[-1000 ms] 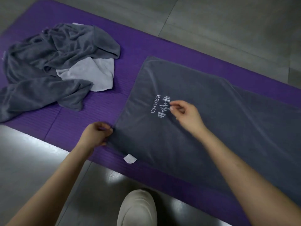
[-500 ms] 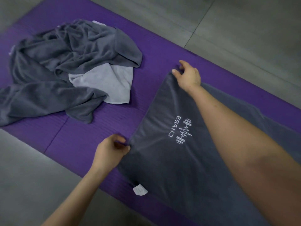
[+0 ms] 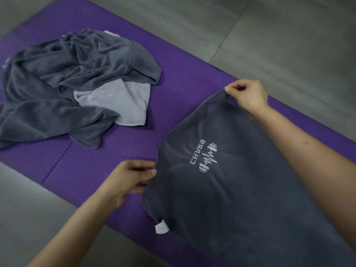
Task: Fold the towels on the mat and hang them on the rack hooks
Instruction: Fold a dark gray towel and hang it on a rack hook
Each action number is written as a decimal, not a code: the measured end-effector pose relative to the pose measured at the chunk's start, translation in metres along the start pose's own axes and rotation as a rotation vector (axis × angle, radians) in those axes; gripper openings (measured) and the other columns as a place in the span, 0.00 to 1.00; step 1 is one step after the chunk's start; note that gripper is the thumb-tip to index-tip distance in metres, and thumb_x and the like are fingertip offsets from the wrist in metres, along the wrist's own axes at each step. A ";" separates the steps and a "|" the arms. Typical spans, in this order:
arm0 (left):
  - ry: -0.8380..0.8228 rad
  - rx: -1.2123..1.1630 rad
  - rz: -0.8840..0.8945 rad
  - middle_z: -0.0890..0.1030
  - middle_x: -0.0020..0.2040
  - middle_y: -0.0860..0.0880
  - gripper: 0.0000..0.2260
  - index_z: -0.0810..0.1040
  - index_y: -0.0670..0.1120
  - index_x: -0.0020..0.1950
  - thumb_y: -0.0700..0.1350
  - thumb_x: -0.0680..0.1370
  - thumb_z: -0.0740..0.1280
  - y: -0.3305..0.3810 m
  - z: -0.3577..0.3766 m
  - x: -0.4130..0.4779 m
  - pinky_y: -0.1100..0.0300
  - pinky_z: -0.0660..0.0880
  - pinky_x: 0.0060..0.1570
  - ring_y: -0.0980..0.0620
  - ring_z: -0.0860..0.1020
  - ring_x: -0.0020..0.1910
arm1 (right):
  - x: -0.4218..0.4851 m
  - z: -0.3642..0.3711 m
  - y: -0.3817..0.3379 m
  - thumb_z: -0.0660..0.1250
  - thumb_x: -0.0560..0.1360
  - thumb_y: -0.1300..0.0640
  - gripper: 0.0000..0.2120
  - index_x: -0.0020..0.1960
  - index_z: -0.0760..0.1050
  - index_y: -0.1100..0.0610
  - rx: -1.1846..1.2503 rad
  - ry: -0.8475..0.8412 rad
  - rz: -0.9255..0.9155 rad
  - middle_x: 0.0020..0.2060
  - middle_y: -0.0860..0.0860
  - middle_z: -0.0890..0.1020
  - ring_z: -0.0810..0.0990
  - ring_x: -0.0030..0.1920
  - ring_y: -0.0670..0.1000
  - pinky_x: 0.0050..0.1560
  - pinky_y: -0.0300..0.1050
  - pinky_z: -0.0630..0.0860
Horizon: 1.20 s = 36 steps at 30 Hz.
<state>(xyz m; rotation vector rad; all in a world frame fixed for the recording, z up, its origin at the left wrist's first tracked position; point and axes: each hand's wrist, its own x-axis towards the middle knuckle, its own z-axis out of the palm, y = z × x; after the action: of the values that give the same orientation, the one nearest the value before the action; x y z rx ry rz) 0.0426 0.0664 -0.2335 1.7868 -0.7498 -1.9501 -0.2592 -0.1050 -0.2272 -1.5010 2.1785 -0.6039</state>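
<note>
A purple mat (image 3: 183, 97) bears a dark grey towel (image 3: 240, 199) spread out, with a crumpled towel heap (image 3: 67, 83) lying leftward. The right hand (image 3: 248, 95) pinches its far corner, and the left hand (image 3: 129, 180) pinches its side edge.

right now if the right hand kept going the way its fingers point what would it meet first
The right hand points left across bare purple mat; the crumpled dark grey towel looks first in line, though depth is unclear.
</note>
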 end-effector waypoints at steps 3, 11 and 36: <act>-0.115 0.041 0.027 0.83 0.47 0.42 0.09 0.80 0.42 0.53 0.35 0.74 0.67 0.017 0.013 -0.010 0.59 0.80 0.36 0.50 0.81 0.40 | -0.018 -0.044 0.030 0.72 0.72 0.51 0.05 0.40 0.81 0.51 0.193 -0.043 0.070 0.28 0.44 0.81 0.76 0.35 0.45 0.46 0.48 0.74; -0.272 0.322 0.113 0.80 0.37 0.49 0.08 0.81 0.46 0.50 0.35 0.75 0.68 0.046 0.101 -0.039 0.64 0.76 0.30 0.56 0.79 0.34 | -0.112 -0.177 0.123 0.69 0.74 0.62 0.04 0.48 0.80 0.61 0.337 -0.041 0.254 0.20 0.42 0.78 0.74 0.25 0.40 0.32 0.33 0.70; -0.891 1.160 -0.094 0.77 0.43 0.46 0.12 0.74 0.41 0.60 0.32 0.77 0.63 -0.053 0.562 -0.150 0.52 0.80 0.48 0.50 0.79 0.41 | -0.298 -0.341 0.459 0.63 0.78 0.62 0.14 0.63 0.72 0.58 0.800 0.323 0.640 0.47 0.53 0.78 0.75 0.37 0.45 0.36 0.35 0.70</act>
<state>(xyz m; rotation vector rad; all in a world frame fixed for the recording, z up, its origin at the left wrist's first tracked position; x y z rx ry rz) -0.4947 0.2685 -0.1243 1.2372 -2.5048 -2.6014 -0.7028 0.3607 -0.1818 -0.2902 2.0584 -1.3159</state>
